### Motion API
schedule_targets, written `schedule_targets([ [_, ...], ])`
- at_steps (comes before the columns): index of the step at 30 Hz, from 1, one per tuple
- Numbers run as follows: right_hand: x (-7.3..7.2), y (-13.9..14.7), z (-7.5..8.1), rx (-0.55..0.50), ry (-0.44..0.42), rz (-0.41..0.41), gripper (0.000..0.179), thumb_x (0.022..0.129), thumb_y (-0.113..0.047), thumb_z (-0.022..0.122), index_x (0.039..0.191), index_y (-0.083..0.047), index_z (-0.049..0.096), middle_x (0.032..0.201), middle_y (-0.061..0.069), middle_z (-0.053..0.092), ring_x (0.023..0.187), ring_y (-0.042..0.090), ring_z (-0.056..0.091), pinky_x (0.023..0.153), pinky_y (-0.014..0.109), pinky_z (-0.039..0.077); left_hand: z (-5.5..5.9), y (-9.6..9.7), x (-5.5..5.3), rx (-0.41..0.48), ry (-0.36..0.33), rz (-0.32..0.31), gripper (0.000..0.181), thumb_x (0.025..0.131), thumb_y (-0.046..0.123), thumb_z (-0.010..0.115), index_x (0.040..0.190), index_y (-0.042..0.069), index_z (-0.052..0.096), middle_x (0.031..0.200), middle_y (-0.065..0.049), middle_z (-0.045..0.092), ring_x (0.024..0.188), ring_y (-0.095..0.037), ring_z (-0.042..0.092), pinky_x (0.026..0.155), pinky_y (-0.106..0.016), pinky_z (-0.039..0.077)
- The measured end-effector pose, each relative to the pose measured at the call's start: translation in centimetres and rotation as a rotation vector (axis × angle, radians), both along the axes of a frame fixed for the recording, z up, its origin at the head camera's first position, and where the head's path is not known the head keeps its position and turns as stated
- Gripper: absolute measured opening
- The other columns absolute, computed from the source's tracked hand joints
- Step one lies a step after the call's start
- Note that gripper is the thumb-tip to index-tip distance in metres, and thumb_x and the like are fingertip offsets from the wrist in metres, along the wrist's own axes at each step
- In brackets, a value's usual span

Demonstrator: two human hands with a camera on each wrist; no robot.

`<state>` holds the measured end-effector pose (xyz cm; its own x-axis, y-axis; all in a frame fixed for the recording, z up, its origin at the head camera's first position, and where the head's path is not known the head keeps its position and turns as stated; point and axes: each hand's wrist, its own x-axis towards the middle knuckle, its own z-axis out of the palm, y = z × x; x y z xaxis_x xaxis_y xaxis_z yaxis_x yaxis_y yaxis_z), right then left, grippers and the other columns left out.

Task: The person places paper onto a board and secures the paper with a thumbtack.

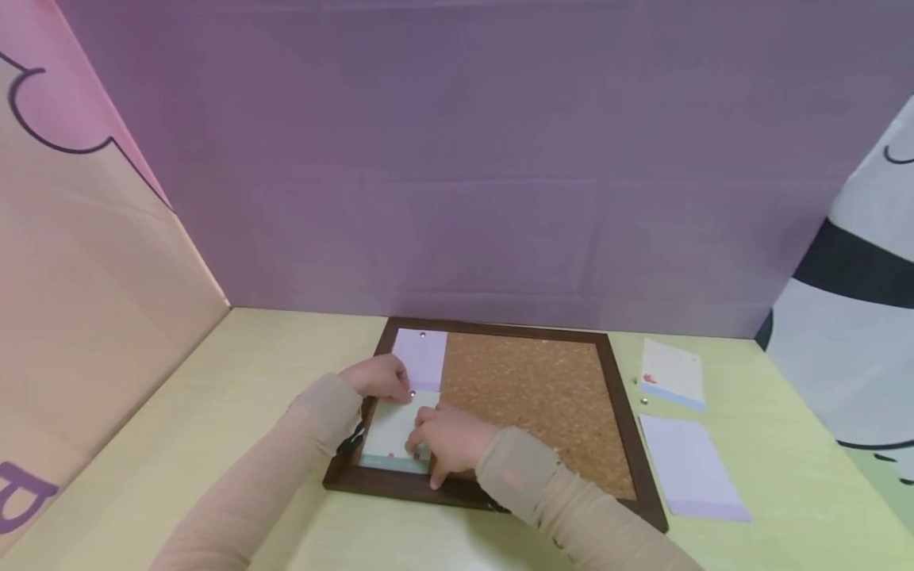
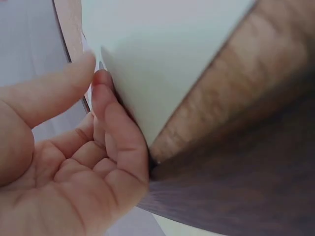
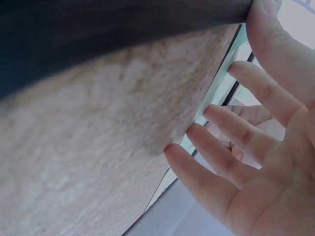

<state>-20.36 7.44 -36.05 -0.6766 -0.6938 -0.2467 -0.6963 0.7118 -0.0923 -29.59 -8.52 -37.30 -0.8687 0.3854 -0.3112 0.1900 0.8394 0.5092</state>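
Right, from my remote seat I have the left hand at the upper edge of a pale green card, its fingers curled and its thumb brought close to the index finger beside a silver pin. I cannot tell whether thumb and finger pinch that pin or merely sit next to it. My right hand is wide, its 4 fingers spread and bent over the card's right edge, its thumb on the lower bar of the frame.

The green card lies in the lower left corner of a cork board, inside its dark brown frame. A teal strip runs along the card's bottom, with small red marks just above. Directly beyond it, in the upper left corner, I see a lilac card with a round pin near its top.

Off the frame's right side, on the pale yellow table, lie 2 more cards: a cream card with a red figure and blue strip, and a loose lilac sheet nearer me. Close to the frame there, I count 2 small pins. A purple backdrop rises behind the table.
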Motion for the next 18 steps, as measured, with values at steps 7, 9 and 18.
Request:
schedule_targets([
  [7, 0.1, 0.0, -0.1, -0.011, 0.01, -0.005, 0.045, 0.065, -0.033, 0.082, 0.107, -0.026, 0.069, 0.111, -0.005, 0.058, 0.097, 0.011, 0.05, 0.086, 0.02, 0.044, 0.2, 0.7, 0.9, -0.073, 0.043, 0.005, 0.027, 0.069, 0.013, 0.082, 0.08, 0.005, 0.059, 0.078, -0.003, 0.057, 0.073, -0.017, 0.051, 0.064, -0.025, 0.043],
  [9, 0.2, 0.0, -0.1, -0.016, 0.016, -0.004, 0.044, 0.064, -0.032, 0.083, 0.106, -0.026, 0.07, 0.11, -0.005, 0.058, 0.095, 0.011, 0.05, 0.085, 0.02, 0.044, 0.2, 0.9, 1.1, -0.102, 0.063, -0.011, 0.03, 0.067, 0.013, 0.083, 0.081, 0.004, 0.058, 0.079, -0.004, 0.057, 0.074, -0.018, 0.052, 0.066, -0.027, 0.045],
  [18, 0.3, 0.1, -0.4, -0.002, 0.053, 0.015, 0.043, 0.066, -0.033, 0.082, 0.107, -0.025, 0.07, 0.104, -0.005, 0.058, 0.088, 0.009, 0.051, 0.079, 0.019, 0.046, 0.2, 1.8, 2.0, -0.176, 0.119, -0.032, 0.036, 0.067, 0.015, 0.085, 0.086, 0.0, 0.057, 0.081, -0.006, 0.059, 0.077, -0.02, 0.055, 0.076, -0.034, 0.049],
])
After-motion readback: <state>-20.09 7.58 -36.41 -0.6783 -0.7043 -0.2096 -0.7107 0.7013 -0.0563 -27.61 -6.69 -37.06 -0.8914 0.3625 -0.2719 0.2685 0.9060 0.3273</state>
